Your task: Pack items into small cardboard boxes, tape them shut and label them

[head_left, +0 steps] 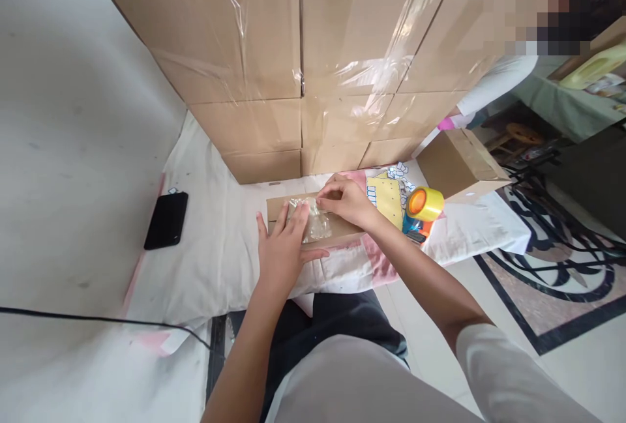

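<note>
A small flat cardboard box (342, 234) lies before me on the cloth-covered table, with a crumpled piece of clear plastic (319, 224) on its top. My left hand (285, 240) rests flat on the box's left part, fingers spread, its fingertips at the plastic's left edge. At the plastic's upper right, my right hand (346, 201) has thumb and fingers pinched together, apparently on the plastic's edge. Just to the right sits a tape dispenser (415, 227) with an orange and blue body and a roll of yellow tape (426, 204).
Stacked taped cartons (264, 38) form a wall behind the box. An open carton (460, 162) stands at the right end of the table (215, 240). A black phone (166, 221) lies at left, near a black cable (98, 320). Another person's sleeve (499, 84) shows behind the cartons.
</note>
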Action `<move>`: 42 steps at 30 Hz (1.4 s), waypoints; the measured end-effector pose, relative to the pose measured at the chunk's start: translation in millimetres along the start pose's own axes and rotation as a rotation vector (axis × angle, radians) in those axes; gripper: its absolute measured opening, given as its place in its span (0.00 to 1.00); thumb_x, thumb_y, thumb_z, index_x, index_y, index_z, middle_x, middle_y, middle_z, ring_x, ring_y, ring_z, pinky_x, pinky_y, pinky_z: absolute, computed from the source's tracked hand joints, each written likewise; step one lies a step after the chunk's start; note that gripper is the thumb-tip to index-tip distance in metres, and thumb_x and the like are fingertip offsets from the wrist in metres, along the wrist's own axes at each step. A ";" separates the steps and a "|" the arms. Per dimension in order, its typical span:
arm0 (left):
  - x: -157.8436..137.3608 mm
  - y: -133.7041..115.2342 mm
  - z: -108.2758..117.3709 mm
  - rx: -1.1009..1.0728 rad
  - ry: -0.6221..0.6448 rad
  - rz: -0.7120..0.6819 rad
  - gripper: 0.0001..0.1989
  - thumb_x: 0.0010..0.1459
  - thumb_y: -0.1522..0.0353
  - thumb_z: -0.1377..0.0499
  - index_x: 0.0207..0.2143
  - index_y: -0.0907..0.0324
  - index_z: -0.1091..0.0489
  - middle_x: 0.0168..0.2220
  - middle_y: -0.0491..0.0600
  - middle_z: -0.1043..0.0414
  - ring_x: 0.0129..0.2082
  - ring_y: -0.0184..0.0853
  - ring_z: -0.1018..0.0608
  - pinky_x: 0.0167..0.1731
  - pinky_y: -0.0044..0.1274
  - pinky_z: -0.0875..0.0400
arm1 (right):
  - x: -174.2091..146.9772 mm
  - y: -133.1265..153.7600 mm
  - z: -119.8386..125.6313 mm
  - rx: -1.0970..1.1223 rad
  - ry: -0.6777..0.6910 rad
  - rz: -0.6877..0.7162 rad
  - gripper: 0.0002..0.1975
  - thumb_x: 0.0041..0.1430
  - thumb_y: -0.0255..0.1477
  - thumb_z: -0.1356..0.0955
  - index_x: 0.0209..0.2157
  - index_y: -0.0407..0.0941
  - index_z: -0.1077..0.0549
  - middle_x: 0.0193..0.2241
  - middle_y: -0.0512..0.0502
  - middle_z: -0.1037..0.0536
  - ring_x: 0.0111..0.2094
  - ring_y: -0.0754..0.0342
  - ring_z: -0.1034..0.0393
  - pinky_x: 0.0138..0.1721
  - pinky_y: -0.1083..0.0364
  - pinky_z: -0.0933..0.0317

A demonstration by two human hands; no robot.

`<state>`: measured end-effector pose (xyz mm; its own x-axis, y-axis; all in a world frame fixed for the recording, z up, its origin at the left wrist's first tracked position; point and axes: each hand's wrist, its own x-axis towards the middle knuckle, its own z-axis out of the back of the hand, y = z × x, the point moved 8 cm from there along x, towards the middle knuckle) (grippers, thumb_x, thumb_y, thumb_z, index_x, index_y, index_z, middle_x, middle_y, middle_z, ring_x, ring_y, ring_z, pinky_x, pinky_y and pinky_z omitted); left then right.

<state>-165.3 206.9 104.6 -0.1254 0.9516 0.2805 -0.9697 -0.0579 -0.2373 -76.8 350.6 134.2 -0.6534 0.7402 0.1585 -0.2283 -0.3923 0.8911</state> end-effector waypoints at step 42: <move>-22.5 -12.5 10.6 0.015 -0.305 -0.328 0.18 0.66 0.73 0.43 0.55 0.47 0.29 0.58 0.38 0.25 0.59 0.32 0.25 0.59 0.32 0.39 | 26.8 -5.8 1.2 -0.530 0.163 0.018 0.17 0.67 0.37 0.36 0.26 0.44 0.29 0.25 0.50 0.27 0.30 0.54 0.35 0.34 0.55 0.46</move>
<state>-152.6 183.0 111.1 0.1353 0.7879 0.6007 -0.9712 0.2254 -0.0769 -92.1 373.3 133.7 -0.7542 0.6532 0.0669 -0.5201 -0.6565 0.5464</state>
